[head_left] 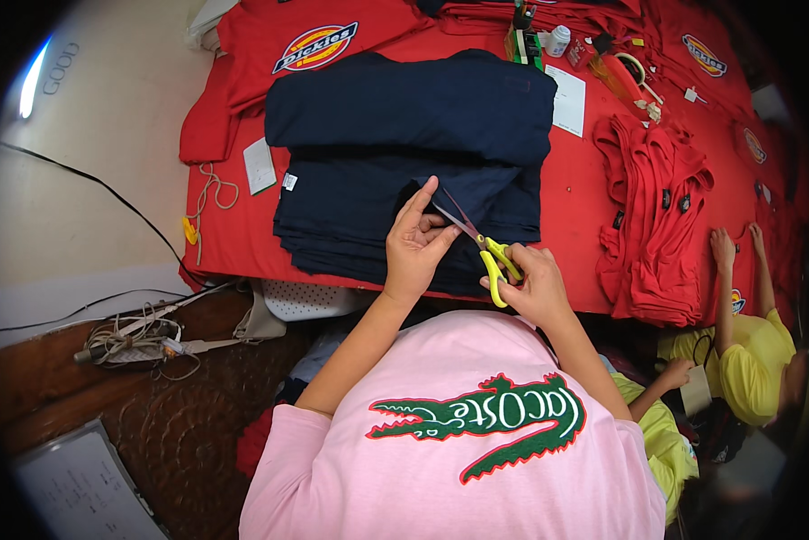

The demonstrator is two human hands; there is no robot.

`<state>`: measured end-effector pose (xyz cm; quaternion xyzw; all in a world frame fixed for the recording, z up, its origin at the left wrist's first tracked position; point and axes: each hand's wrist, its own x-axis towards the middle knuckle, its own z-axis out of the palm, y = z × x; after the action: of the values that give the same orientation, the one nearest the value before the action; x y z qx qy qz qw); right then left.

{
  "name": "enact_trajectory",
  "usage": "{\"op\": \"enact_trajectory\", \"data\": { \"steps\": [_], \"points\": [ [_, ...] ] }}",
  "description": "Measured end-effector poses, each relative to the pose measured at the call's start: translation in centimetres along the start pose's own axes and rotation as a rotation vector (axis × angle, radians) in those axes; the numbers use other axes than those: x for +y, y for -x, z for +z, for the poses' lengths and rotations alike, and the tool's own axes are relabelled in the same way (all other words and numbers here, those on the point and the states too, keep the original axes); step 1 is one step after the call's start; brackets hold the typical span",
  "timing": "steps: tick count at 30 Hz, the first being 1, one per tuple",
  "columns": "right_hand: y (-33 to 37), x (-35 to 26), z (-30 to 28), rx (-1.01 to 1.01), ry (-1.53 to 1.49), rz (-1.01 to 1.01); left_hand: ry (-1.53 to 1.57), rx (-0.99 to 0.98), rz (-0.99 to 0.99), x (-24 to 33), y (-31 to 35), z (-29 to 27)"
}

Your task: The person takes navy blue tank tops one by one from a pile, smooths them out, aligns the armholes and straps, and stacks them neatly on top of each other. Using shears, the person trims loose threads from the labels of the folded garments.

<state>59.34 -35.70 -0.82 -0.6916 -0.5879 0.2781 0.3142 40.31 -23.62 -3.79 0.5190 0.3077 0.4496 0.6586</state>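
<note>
My right hand (541, 286) grips a pair of scissors (489, 256) with yellow-green handles, fingers in the loops. Their blades are apart and point up and left over dark cloth. Close to the blade tips is my left hand (413, 247), its index finger stretched upward. The thumb and curled fingers are at a fold of a navy garment (476, 191), apparently pinching it; the exact grip is partly hidden. This garment lies on top of a stack of folded navy garments (332, 238). A broad folded navy piece (404, 103) covers the stack's far part.
Red cloth covers the table (566, 216). Folded red garments (652, 216) lie to the right. Beyond are a white bottle (558, 40), tape roll (631, 67) and paper (568, 101). People in yellow (755, 369) work at right. Cables (134, 333) hang at left.
</note>
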Motion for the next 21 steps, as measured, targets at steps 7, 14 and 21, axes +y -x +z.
{"op": "enact_trajectory", "data": {
  "steps": [7, 14, 21],
  "points": [
    [0.4, 0.0, 0.4, -0.009, -0.017, 0.059, 0.050, 0.005, -0.032, -0.2, 0.3, -0.2],
    [1.1, 1.5, 1.0, -0.051, -0.055, 0.153, -0.009, 0.058, -0.051, 0.2, 0.5, 0.0],
    [1.0, 1.1, 0.9, -0.002, -0.010, 0.066, 0.050, 0.104, -0.058, -0.2, -0.1, 0.5]
  ]
}}
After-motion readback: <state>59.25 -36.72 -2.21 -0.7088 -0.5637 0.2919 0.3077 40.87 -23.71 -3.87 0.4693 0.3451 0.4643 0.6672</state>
